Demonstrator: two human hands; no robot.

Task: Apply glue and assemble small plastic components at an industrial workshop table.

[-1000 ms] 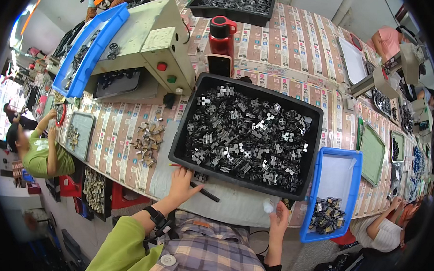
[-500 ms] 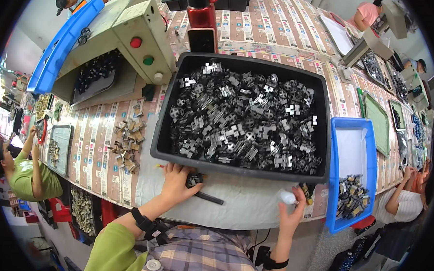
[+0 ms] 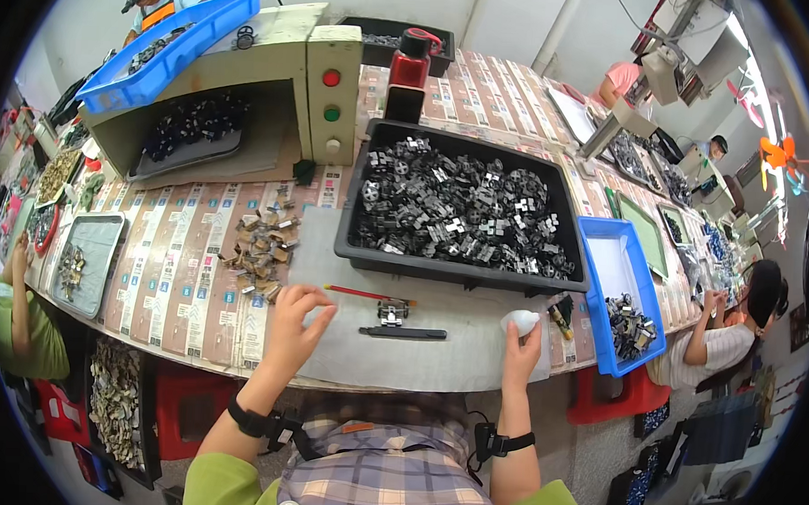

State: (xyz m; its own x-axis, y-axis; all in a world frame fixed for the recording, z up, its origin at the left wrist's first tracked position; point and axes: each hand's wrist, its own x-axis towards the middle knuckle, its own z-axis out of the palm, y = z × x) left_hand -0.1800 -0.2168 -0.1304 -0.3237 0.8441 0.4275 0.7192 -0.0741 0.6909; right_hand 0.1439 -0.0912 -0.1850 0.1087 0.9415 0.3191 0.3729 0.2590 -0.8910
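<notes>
On the pale sheet [image 3: 418, 366] in front of me lies a small black-and-silver wheeled part [image 3: 393, 312]. Behind it rests a thin red stick like a pencil [image 3: 367, 294], and in front a slim black pen-like tool [image 3: 403, 333]. My left hand [image 3: 295, 327] hovers to their left, near loose brass-coloured metal pieces [image 3: 260, 246]; its fingers are loosely curved, with a gap to the thumb and nothing visible between. In my right hand [image 3: 521, 352] is a small white rounded bulb [image 3: 519, 322], gripped beside a few brushes or small tools [image 3: 561, 315].
A black bin [image 3: 462, 271] full of similar parts stands just behind the sheet. To its right sits a blue tray [image 3: 607, 261] with more metal pieces. A beige machine [image 3: 325, 114] with red and green buttons occupies the left back; a red bottle [image 3: 410, 63] stands behind the bin.
My left hand has come off the small black part and moved left, leaving it on the sheet. The white bulb stays in my right hand. The view has shifted.
</notes>
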